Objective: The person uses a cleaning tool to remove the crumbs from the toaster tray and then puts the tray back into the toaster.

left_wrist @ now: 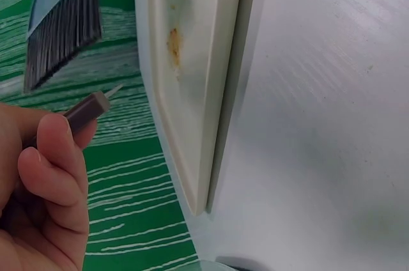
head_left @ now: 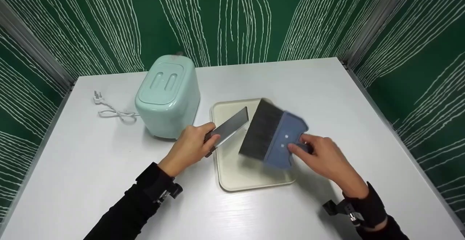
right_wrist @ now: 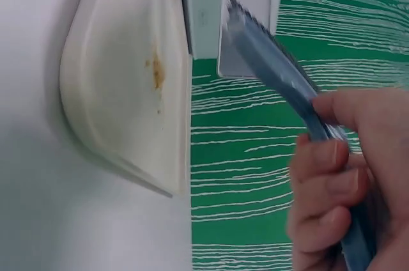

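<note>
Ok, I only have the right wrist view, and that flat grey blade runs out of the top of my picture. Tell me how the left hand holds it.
Observer: The head view shows the left hand gripping the flat grey blade by a dark handle.
Operator: Good. I see the brush nearly edge-on, so describe its face.
Observer: From the head camera, its blue part carries two small pale spots near the handle side.
Operator: Now report what lies at the far left of the table.
Observer: A white plug on a looped white cord lies there, left of the mint-green toaster.
</note>
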Demonstrator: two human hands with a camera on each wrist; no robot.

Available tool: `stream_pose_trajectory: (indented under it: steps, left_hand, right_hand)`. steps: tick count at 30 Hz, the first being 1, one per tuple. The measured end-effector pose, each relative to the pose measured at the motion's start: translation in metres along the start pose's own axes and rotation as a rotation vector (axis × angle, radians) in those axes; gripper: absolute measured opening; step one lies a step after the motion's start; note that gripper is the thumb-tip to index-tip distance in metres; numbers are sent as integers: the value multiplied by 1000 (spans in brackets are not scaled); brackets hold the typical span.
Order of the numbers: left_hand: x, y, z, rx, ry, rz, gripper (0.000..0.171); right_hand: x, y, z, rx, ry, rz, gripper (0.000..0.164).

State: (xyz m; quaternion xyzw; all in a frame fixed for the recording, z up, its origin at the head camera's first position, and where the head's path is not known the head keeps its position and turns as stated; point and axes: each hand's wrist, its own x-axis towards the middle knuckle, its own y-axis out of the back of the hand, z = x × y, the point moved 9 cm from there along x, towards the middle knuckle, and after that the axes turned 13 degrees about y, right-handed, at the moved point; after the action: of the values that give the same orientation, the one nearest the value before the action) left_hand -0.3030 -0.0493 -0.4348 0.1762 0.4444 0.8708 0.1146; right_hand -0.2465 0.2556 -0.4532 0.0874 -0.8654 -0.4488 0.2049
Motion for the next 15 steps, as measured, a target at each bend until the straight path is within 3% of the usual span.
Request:
stream_pose_trajectory:
  steps: [4, 6, 10, 15]
  left_hand:
    - [-1, 3, 2, 32, -24, 41, 20]
    - [-2, 3, 4, 61, -44, 63, 21]
    - [-5, 3, 11, 129, -97, 108, 20]
    - [-10, 2, 19, 197, -171, 152, 18]
  right_hand:
    - [-4, -31, -1, 260, 2, -234, 29]
    - [-6, -44, -4, 354, 7, -308, 32]
    - [-7, -60, -9, 453, -2, -367, 39]
    - [-4, -70, -8, 487, -50, -381, 38]
